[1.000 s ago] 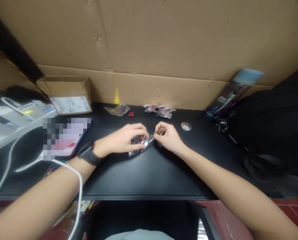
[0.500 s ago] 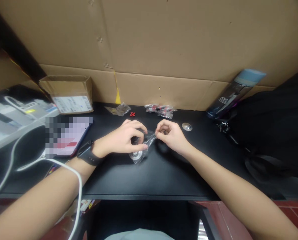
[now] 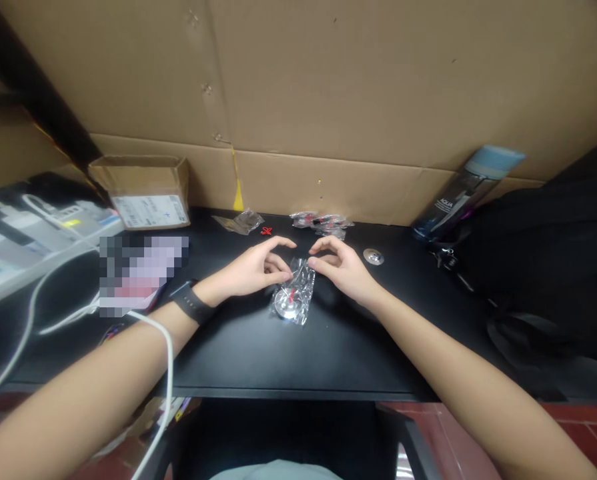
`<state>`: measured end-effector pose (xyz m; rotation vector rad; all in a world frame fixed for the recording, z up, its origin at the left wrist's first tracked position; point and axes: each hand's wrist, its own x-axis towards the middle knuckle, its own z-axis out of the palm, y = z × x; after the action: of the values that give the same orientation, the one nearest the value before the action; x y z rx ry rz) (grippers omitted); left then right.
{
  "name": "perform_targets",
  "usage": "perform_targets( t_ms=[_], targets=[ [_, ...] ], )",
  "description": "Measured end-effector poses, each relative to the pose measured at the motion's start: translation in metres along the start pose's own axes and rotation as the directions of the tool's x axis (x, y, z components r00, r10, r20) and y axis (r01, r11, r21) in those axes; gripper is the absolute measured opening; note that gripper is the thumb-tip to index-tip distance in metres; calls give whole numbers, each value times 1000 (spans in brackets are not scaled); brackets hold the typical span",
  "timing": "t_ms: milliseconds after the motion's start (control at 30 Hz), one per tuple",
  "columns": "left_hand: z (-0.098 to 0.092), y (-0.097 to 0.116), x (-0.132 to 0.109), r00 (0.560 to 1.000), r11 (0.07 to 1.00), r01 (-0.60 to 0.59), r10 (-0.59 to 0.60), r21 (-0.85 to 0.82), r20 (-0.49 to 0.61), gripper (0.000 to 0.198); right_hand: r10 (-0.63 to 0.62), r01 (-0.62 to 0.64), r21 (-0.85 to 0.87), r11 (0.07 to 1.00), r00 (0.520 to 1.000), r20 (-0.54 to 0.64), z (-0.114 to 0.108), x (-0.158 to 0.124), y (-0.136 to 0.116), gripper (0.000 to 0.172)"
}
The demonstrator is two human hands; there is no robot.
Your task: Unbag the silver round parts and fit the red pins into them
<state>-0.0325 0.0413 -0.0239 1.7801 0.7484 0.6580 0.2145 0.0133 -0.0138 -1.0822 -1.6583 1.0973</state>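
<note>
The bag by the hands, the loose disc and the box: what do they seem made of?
Bag: clear, thin plastic film, judging by its crinkles and sharp glints.
Loose disc: probably polished metal, from its silvery shine, though coated plastic could look similar.
Box: probably matte cardboard, from its dull brown walls.

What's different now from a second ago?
The left hand has opened its grip on the clear bag, whose silver disc has shifted toward the person. The right hand has loosened its pinch; whether it touches the bag is unclear. The loose disc, red piece and wrapped packets stayed put.
</note>
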Motion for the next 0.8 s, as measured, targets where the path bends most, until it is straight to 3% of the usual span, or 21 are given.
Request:
perform_targets(
  t_ms=[100,167,267,467,633,800],
  targets=[
    [-2,-1,1,998,1000,2,-4,-20,-62,61,-30,43,-141,989,995,94,-4,-3,2,49],
    [-3,-1,2,995,1000,-5,4,-12,-102,59,-55,91,-221,971,985,164,-6,-4,5,51],
    [-4,-1,3,992,1000,-16,18,18,-127,56,-63,111,-212,971,972,225,-7,-4,7,49],
    [-7,-2,2,995,991,-69,77,112,-70,60,-63,106,-223,969,979,193,-8,-3,6,49],
    [-11,-1,-1,986,928,-12,73,373,-148,50,-67,113,-321,940,986,152,-11,0,7,49],
    [-11,-4,-1,994,902,4,46,431,-104,51,-82,128,-339,932,986,148,-12,2,10,47]
  ],
)
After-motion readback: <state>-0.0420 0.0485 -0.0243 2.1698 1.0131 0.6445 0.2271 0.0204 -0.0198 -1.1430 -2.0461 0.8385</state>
